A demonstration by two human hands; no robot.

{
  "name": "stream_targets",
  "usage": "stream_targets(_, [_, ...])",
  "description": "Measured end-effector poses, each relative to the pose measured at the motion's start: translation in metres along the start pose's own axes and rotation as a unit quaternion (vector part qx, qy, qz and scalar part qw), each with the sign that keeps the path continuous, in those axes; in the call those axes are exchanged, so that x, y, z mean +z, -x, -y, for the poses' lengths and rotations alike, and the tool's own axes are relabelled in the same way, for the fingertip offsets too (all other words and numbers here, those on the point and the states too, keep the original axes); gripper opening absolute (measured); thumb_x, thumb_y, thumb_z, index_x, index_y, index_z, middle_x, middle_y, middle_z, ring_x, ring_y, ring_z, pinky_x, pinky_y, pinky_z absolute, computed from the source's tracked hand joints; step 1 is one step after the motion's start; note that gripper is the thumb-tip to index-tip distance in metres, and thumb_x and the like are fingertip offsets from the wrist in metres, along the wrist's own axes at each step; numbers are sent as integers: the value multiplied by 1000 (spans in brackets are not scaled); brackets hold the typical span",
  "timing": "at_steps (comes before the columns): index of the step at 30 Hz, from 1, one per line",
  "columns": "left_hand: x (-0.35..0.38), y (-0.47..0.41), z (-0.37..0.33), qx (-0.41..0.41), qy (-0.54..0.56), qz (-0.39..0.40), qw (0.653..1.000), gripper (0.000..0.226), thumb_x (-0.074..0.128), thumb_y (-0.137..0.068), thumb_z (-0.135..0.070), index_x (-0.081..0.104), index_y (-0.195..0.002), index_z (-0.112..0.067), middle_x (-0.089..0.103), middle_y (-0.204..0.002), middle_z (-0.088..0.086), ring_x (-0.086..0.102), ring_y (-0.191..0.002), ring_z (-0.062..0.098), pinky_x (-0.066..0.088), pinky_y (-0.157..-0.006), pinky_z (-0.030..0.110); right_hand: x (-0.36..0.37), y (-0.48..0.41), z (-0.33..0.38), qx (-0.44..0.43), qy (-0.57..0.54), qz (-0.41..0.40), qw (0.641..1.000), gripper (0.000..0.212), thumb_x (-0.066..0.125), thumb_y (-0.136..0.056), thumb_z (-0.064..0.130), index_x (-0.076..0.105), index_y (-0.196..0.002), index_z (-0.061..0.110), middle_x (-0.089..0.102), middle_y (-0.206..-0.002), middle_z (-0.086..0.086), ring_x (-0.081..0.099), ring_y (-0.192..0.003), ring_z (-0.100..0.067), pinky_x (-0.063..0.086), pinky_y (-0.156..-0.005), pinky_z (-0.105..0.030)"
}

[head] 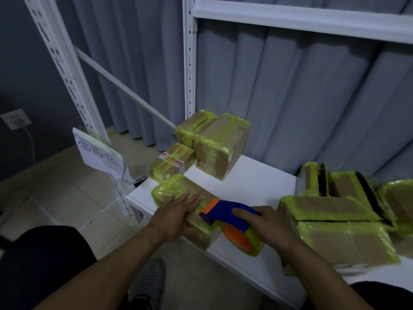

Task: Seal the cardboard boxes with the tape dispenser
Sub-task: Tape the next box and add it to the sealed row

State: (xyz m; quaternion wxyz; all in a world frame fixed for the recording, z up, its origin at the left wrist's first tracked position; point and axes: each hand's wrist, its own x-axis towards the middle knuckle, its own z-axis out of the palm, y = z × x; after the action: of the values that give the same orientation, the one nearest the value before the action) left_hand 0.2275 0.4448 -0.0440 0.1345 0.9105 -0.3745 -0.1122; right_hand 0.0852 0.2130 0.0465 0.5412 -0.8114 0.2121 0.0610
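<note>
- Left hand [178, 211] lies flat, fingers straight, pressing on the box [172, 189] at the shelf's [257, 182] near-left edge.
- Box runs long from 11 to 5 o'clock.
- Dispenser [230, 213] meets its 5 o'clock end, blade toward 11; that is probably the tape's path.
- Right hand [263, 222] curls round the dispenser, gripping it.

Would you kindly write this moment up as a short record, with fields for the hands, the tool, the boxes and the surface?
left hand: presses flat on top of the small box
right hand: grips the tape dispenser, whose front end is at that box's top
small box: at the near left edge, wrapped in yellow-green tape
back boxes: taped, grouped at the back left
right boxes: taped, clustered at the right
surface: white shelf
</note>
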Motion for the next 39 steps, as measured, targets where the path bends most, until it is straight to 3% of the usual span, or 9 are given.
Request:
stream_targets(4, [-1, -2, -1, -2, -6, -1, 1000, 118, 67, -62, -83, 12, -157, -38, 4, -162, -21, -1, -150, 5, -8, -117, 33, -16, 7, -14, 13, -16, -10, 1000, 30, 72, -90, 46, 81, -89, 17, 79, -81, -2, 76, -78, -18, 61, -85, -43])
stream_targets(10, [-13, 0, -20, -25, -46, 22, 998, 120, 66, -62, -84, 5, -157, -42, 12, -165, -14, 6, -153, 17, 7, -122, 47, -12, 8, -26, 18, 29, -24, 999, 32, 72, -91, 41, 79, -87, 10, 78, -79, -7, 75, -80, -25, 59, -83, -48])
stream_targets(12, [-14, 2, -30, -33, -61, 35, 997, 123, 61, -56, -91, 0, -154, -48, 12, -165, -10, 8, -153, 25, 12, -121, 54, -8, 6, -27, 10, 38, -35, 999, 36, 72, -90, 41, 77, -86, 5, 76, -78, -10, 74, -82, -30, 59, -77, -46])
stream_targets(16, [-1, 3, -33, -35, -71, 29, 996, 109, 33, -59, -98, -2, -152, -53, -8, -166, -5, -13, -152, 30, 0, -117, 66, -2, 7, -21, -12, 5, -47, 999, 46, 78, -85, 48, 76, -85, 2, 75, -75, -8, 73, -74, -25, 55, -65, -29])
stream_targets(20, [3, -1, -22, -19, -79, -1, 997, 93, 51, -82, -77, -2, -153, -49, -9, -164, -18, -13, -152, 24, -8, -113, 69, 7, 2, -20, -15, 0, -39, 999, 48, 77, -87, 46, 73, -84, -1, 73, -73, -10, 69, -63, -16, 50, -59, -19])
stream_targets(25, [2, -8, -14, -36, -70, -6, 997, 82, 46, -90, -69, -3, -153, -49, -5, -163, -20, -8, -153, 24, -15, -111, 70, 14, -10, -19, -14, -2, -11, 1000, 42, 75, -90, 42, 74, -84, 1, 73, -69, -5, 69, -62, -14, 50, -59, -20])
stream_targets(30, [-3, -12, -8, -20, -74, 14, 997, 97, 16, -65, -85, -1, -153, -48, -7, -162, -22, -8, -153, 21, -13, -111, 70, 6, -13, -24, -17, 4, -15, 1000, 50, 73, -87, 52, 74, -88, 2, 74, -77, -11, 73, -77, -29, 53, -66, -29])
stream_targets(36, [-8, -20, -1, -13, -45, 22, 999, 113, 19, -52, -93, 8, -155, -46, -5, -160, -24, -11, -151, 19, -16, -112, 67, -16, 3, -45, 3, -27, -21, 999, 50, 76, -85, 51, 75, -95, 2, 76, -85, -13, 74, -84, -31, 54, -70, -31])
stream_targets(39, [-7, -20, -1, 5, -59, 25, 998, 124, -1, -44, -105, 4, -154, -49, -10, -156, -27, -18, -145, 14, -14, -111, 69, -24, 13, -54, 24, -33, -5, 999, 51, 74, -84, 54, 76, -99, 5, 77, -89, -13, 73, -87, -30, 52, -71, -29])
